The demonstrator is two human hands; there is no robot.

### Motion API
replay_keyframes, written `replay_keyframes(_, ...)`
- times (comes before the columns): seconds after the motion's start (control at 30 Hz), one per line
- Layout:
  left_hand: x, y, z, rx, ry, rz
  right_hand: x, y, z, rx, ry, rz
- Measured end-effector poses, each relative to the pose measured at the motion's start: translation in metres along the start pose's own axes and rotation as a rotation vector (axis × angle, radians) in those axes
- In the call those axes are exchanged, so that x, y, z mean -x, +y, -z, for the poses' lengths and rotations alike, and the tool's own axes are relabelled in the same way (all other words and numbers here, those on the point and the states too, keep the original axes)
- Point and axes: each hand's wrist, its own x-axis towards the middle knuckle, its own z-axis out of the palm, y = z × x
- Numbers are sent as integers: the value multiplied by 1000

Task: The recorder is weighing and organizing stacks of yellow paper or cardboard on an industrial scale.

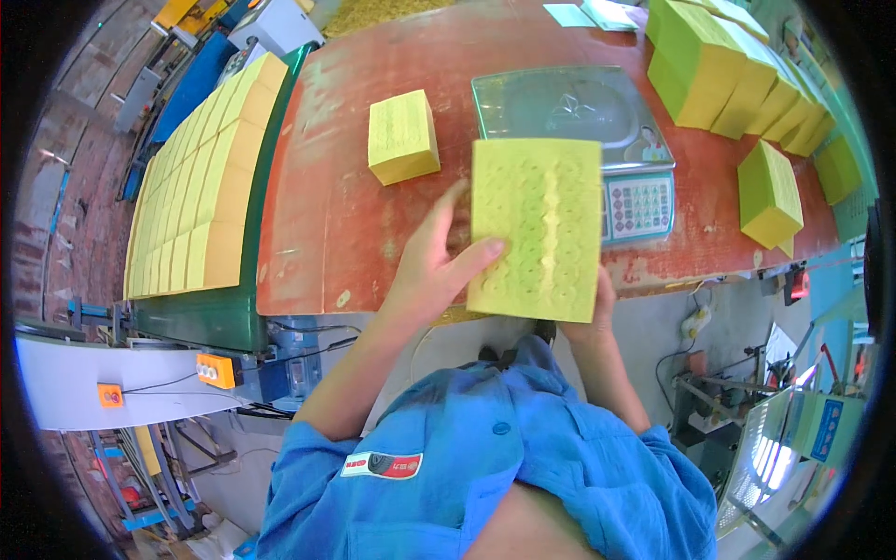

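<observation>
A block of yellow paper sheets [535, 233], its face embossed with rows of round marks and a wavy ridge, is held up in front of me over the table's near edge. My left hand [437, 257] is closed on its left side, with the thumb lying on the face. At the lower right edge my right hand [597, 313] grips it, its fingers mostly hidden behind the block. Just beyond the block stands a digital scale [551, 103] with a clear-looking pan and a keypad, partly covered by the block. A similar yellow paper block [401, 135] lies left of the scale.
The worn red table [317, 215] spans the middle. Many yellow blocks in rows [201, 177] fill a green surface [201, 322] at the left. More blocks [700, 70] crowd the far right, and a single block [770, 196] stands nearer. Pale sheets [593, 14] lie at the back.
</observation>
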Motion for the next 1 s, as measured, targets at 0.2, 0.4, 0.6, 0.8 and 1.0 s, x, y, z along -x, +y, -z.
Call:
replay_keyframes(0.2, -76, 28, -44, -799, 230, -615, -43, -101, -27, 325, -43, 239)
replay_keyframes(0.4, -151, -3, -74, -242, 138, -385, -91, -187, -77, 974, -67, 426)
replay_keyframes(0.6, -200, -37, -103, 808, 184, 132, -154, -211, -81, 1830, -144, 762)
replay_keyframes(0.8, -218, -49, -106, 1008, 217, 236, -200, -193, -66, 1937, -182, 913)
replay_keyframes(1.0, -146, -59, -59, 773, -57, 446, -193, -176, -60, 1948, -256, 692)
